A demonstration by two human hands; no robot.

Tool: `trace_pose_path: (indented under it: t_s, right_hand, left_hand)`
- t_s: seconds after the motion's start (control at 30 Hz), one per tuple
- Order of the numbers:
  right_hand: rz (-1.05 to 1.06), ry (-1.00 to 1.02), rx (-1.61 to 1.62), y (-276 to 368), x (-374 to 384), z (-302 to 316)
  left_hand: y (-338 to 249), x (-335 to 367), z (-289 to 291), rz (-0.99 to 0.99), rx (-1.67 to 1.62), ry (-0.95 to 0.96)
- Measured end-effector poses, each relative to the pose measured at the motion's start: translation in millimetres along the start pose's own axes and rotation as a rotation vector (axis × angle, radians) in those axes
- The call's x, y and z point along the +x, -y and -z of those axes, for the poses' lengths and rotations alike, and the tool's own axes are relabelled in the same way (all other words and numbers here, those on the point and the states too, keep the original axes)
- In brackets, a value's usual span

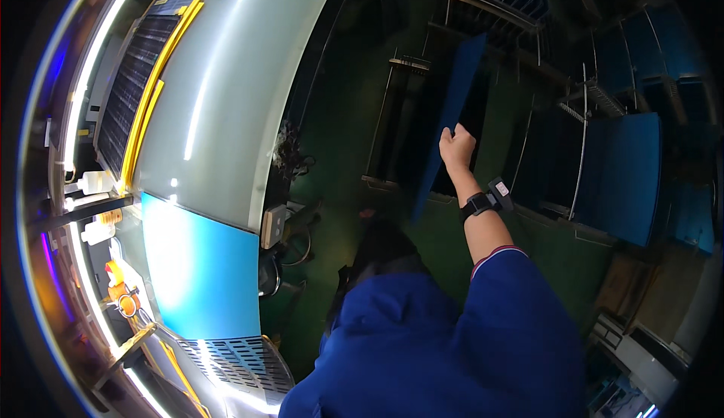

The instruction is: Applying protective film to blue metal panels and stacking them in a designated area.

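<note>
1. Nearest the camera: the person's blue work jacket (437, 350) fills the lower middle. The right forearm rises out of its sleeve, with a black wrist device (486, 201) strapped on.
2. Right hand (456, 146): grip closed around the lower end of a long, dark blue panel (456, 94), held edge-on and tilted, its far end pointing up and away over the floor.
3. Left hand: not in view, so its grip goes unreported.
4. Progress, judged from position only: the panel is off any surface and in mid-air between the counter at left and the racks at right. It is carried but not set down; placing it remains.
5. Counter (226, 94), left side: a long pale grey surface curving with the lens. A bright light-blue sheet (202, 271) lies flat on it, with slotted grilles (234, 358) nearer and farther along, and yellow strips (154, 86) by the far grille.
6. Counter's outer edge: small white bottles (94, 183) and orange items (121, 293), too small to identify.
7. Floor (339, 116): dark green, dim.
8. Far right: metal racks (588, 101) holding more blue panels (622, 177) upright; further racks sit behind in shadow.
</note>
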State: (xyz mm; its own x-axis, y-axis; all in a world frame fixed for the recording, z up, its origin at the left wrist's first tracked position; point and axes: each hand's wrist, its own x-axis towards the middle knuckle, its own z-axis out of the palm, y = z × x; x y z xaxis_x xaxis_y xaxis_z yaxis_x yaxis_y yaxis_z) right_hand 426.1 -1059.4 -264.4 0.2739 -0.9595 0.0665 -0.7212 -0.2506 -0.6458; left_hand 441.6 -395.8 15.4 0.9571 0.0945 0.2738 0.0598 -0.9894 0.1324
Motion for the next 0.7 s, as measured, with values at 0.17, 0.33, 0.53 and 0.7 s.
trace_pose_path:
  t_s: [0.17,0.33,0.53,0.7]
  right_hand:
    - [-0.010,0.068,0.005,-3.6,-10.3,-15.9]
    - [0.012,0.043,0.083,-7.4,-8.6,-19.6]
    - [-0.031,0.110,0.041,-7.1,2.8,-27.7]
    - [-0.024,0.164,-0.025,0.0,17.4,-30.4]
  left_hand:
    - [-12.8,6.4,7.0,-0.039,0.024,-0.008]
    - [-24.2,14.9,4.8,-0.081,0.032,-0.001]
    - [-31.1,18.9,1.0,-0.110,0.040,-0.016]
    - [-36.4,24.5,-3.5,-0.135,0.043,-0.027]
